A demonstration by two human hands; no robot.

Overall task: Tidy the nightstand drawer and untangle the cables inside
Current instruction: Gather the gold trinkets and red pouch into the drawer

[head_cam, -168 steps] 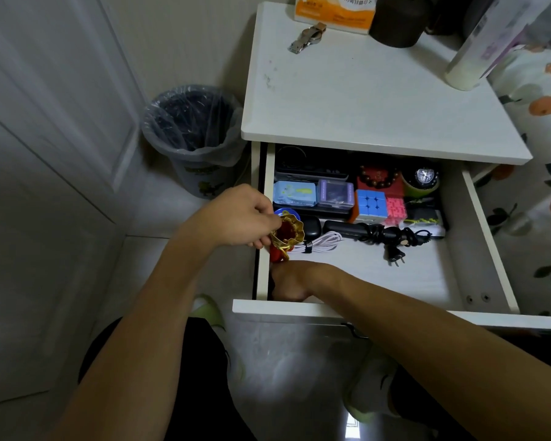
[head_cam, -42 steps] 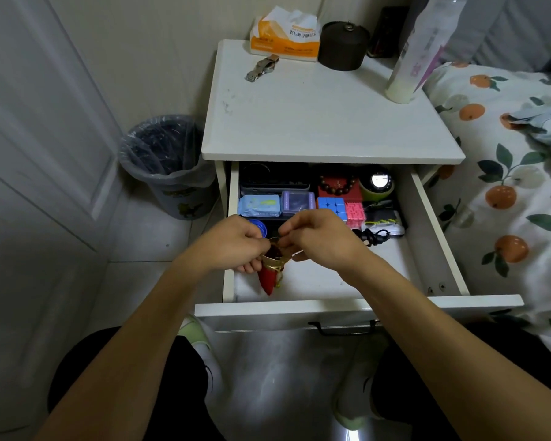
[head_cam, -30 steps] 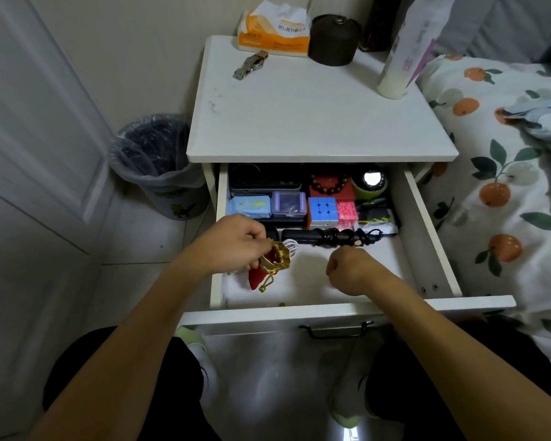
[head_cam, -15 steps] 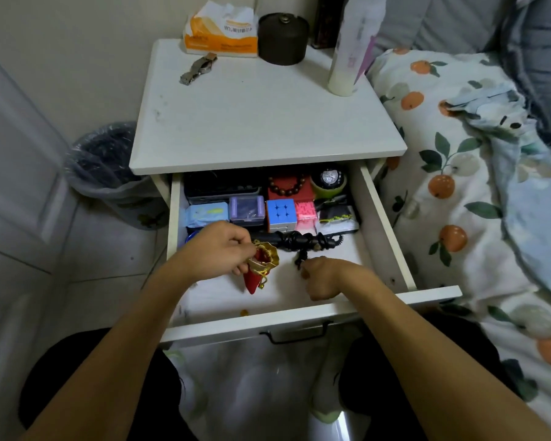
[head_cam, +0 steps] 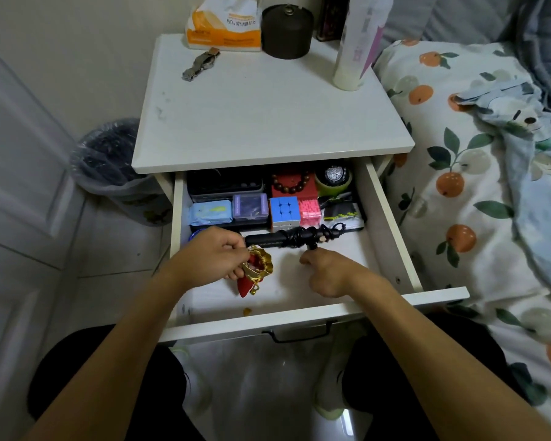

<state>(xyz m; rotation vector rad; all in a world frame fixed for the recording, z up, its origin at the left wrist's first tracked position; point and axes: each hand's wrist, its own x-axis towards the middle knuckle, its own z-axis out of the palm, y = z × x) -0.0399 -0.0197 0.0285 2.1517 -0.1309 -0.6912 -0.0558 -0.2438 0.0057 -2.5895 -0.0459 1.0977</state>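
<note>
left hand [head_cam: 215, 257] pinches red-gold pouch [head_cam: 254, 272] | right hand [head_cam: 326, 271] curled, grip unclear, by black cable bundle [head_cam: 295, 239] | drawer [head_cam: 392, 218] open

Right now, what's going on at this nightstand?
A person sits at the open white nightstand drawer. Their left hand grips a small red pouch with gold trim by its mouth. Their right hand is curled just below the black cable-wrapped device; whether it holds anything is unclear. Small boxes line the drawer's back.

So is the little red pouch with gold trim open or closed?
Open: the red pouch gapes at its gold-trimmed mouth, held by the left hand.
</note>
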